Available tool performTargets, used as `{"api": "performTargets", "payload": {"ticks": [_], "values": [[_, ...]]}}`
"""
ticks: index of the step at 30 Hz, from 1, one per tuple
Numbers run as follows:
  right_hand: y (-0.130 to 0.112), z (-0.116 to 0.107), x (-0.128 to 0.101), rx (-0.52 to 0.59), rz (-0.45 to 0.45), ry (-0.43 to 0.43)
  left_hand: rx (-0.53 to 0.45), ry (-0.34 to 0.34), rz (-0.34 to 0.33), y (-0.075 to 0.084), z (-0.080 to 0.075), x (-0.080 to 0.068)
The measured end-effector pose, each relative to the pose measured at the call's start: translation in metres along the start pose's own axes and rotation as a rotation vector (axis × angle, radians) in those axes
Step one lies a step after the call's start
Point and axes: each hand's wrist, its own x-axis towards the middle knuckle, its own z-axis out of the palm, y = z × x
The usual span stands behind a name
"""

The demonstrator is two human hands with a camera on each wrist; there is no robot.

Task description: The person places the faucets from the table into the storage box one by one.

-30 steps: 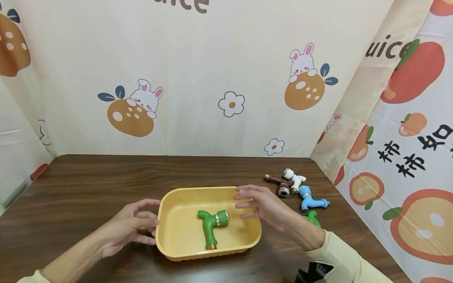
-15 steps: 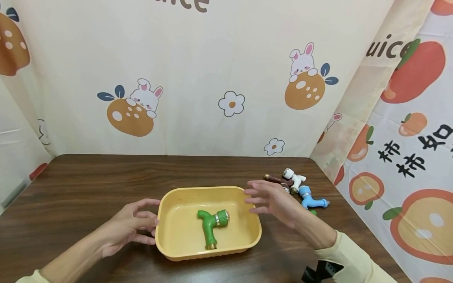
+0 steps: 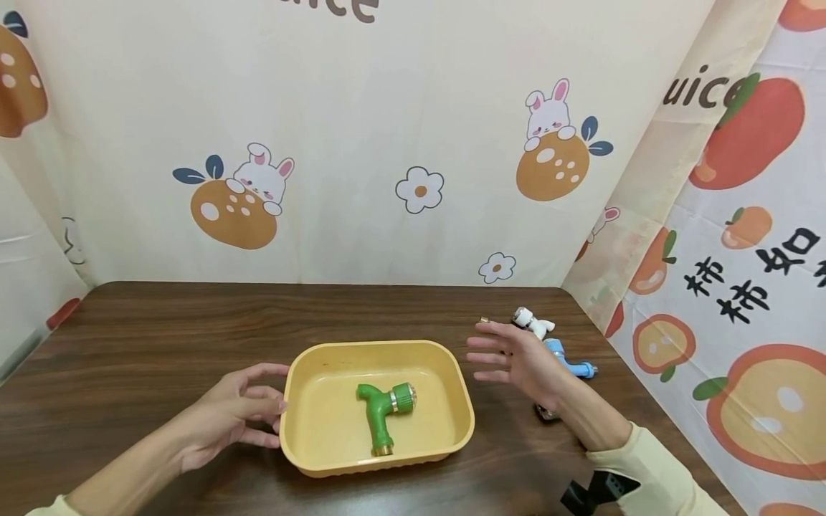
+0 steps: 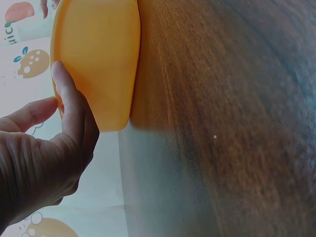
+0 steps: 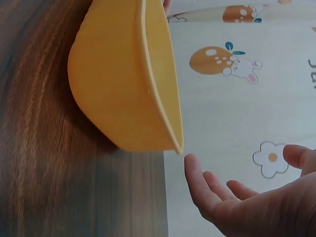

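A yellow plastic basin [image 3: 323, 426] stands on the table, and inside it a green faucet [image 3: 381, 412] with a brass threaded end lies on its side. At the basin's left end is my left hand [image 3: 241, 412], fingers loosely bent. In the left wrist view its fingertips [image 4: 60, 74] are right at the rim. To the right of the basin my right hand [image 3: 523, 358] is held in the air, fingers spread and holding nothing. The right wrist view has its fingertips [image 5: 191, 163] just off the basin's corner.
Behind my right hand lie a white faucet [image 3: 532, 321] and a blue faucet [image 3: 584, 369], partly hidden. A brass faucet end [image 3: 484, 319] shows above my fingers. A round metal faucet part [image 3: 547, 413] peeks out beneath my forearm. A printed curtain [image 3: 348, 215] hangs behind the table.
My right hand has moved right, away from the basin's right rim, and now covers more of the faucets there. The left hand, basin and green faucet inside it stay put.
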Motion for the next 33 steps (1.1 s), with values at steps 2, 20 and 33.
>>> {"api": "performTargets", "payload": {"ticks": [2,20,33], "values": [[0.002,-0.004,0.001,0.007,-0.003,-0.004,0.001,-0.002,0.001,0.0,0.0,0.0],[0.018,-0.024,0.002,0.124,0.036,0.005,0.002,-0.002,0.0,-0.001,-0.001,-0.001],[0.024,-0.041,0.005,0.109,0.061,0.065,-0.001,-0.003,0.003,0.0,0.0,0.0]]}}
